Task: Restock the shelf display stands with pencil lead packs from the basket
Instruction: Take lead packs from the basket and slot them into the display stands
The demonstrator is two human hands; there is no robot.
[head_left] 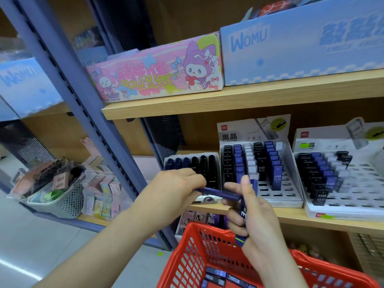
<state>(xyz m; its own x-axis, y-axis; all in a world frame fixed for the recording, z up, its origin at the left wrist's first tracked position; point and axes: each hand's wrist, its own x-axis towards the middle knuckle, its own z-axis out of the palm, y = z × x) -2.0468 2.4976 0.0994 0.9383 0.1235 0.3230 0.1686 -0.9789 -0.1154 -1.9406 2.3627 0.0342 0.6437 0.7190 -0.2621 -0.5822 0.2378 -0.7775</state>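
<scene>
Head view: fingers (194, 177) of the left hand (176, 189) pinch one blue pack (218, 193) held flat, its end against the stack (243, 215) that the right hand (257, 223) grips upright, probably to separate singles for the empty slots of the stand (278, 191) just behind. Spare packs (218, 275) lie in the basket (184, 252) below.

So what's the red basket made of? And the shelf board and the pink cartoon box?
The red basket looks like moulded plastic: glossy, with a grid of holes. The shelf board looks like wood or wood-look laminate: pale, with grain lines. The pink cartoon box seems to be printed cardboard: matte, with folded edges.
</scene>
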